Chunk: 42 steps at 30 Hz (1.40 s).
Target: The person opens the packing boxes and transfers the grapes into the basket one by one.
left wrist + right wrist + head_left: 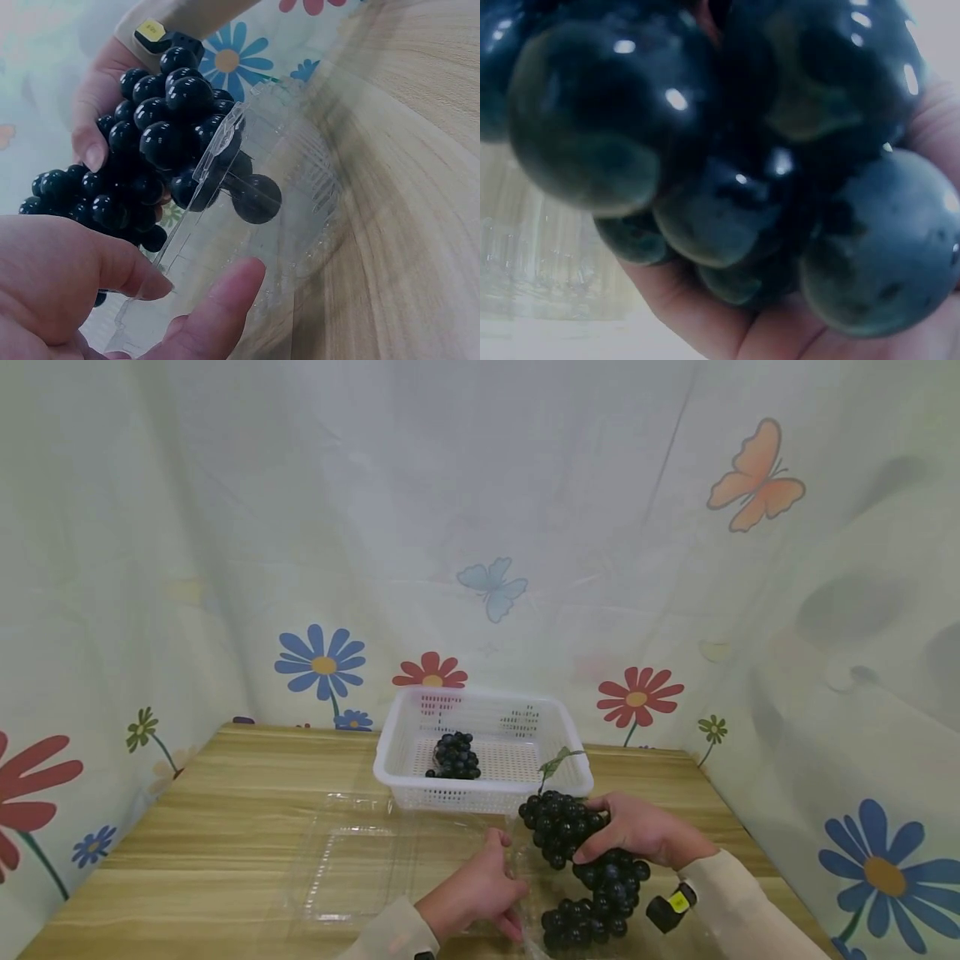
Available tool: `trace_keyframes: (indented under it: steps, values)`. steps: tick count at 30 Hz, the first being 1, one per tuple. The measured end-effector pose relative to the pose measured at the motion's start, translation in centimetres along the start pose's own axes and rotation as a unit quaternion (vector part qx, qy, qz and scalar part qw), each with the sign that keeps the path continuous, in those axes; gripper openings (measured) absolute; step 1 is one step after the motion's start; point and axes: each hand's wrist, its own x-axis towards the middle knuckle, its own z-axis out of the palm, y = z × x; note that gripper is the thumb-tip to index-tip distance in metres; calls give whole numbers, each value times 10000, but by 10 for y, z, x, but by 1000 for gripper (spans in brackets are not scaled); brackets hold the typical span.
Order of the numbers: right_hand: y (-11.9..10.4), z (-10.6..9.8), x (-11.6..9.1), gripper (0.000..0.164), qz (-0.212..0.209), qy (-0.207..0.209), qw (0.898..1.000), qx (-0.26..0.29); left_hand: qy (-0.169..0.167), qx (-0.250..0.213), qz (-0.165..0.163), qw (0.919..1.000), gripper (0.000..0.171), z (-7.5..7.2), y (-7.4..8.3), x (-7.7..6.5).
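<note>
My right hand (641,831) grips a large bunch of glossy black grapes (558,827) by its upper part, with a green leaf (553,765) at the stem end. The lower grapes droop toward the near side, over one half of an open clear plastic clamshell box (348,868). With thumb and fingers, my left hand (480,887) pinches the edge of that box beside the bunch. In the left wrist view, some grapes show through the clear wall (300,172). Grapes fill most of the right wrist view, with fingers (697,315) curled beneath them.
A white perforated plastic basket (487,796) stands at the back of the wooden table (187,835), holding a smaller bunch of black grapes (456,756). A pale curtain (375,527) with flowers and butterflies hangs behind and on both sides.
</note>
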Motion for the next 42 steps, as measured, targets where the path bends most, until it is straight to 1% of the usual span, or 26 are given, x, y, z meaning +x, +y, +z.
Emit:
trace_keyframes:
  steps: [5, 12, 22, 32, 37, 42]
  values:
    - [-1, -1, 0, 62, -71, -150, 9995, 252, 50, -25, 163, 9999, 64, 2, -2, -1]
    - [-5, -1, -3, 58, -145, -128, 9995, 269, 34, -13, 217, 9998, 63, 1, -1, -2]
    - [-10, -2, -6, 57, -120, 27, 9995, 298, 79, 34, 206, 9998, 62, 1, -2, -2]
    - [-11, -4, -11, 56, -316, 20, 9984, 458, 50, 33, 304, 9995, 62, 1, -3, -2]
    - [-13, -5, -14, 60, -338, -47, 9976, 603, 46, 43, 306, 9995, 63, 1, -2, -3]
    - [-18, -7, -16, 64, -348, -5, 9976, 592, 16, 86, 264, 9996, 62, -1, -2, -1]
